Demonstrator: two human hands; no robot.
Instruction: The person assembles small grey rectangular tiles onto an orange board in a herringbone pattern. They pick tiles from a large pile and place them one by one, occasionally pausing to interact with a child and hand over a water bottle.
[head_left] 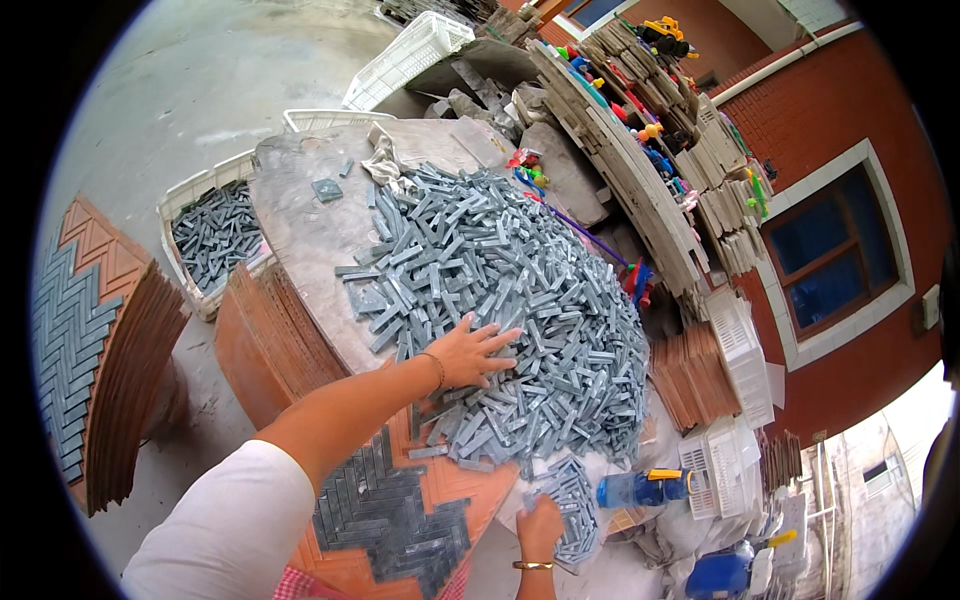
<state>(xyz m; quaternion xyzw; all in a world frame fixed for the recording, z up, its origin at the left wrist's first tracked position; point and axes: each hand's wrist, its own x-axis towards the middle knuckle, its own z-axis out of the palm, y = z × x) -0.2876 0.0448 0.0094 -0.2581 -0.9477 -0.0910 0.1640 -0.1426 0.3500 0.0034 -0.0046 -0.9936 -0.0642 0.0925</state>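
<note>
A large heap of grey stone strips (500, 270) covers much of the worktable. Over its near side, my left hand (470, 355) spreads its fingers, palm down, on or just above the strips; I cannot tell whether it touches them. My right hand (540, 522) is closed beside a smaller pile of thin grey strips (574, 508); what its fingers hold, if anything, is hidden. In front of me lies an orange board (490, 500), partly covered by dark grey strips set in a herringbone pattern (390, 510). My left forearm crosses above its far edge.
A blue bottle (640, 488) stands right of the small pile. At left are a white crate (178, 230) of grey strips and stacked orange boards (130, 390), the top one patterned. A cloth (385, 163) lies behind the heap. Stacked wooden slats (620, 180) bear toys.
</note>
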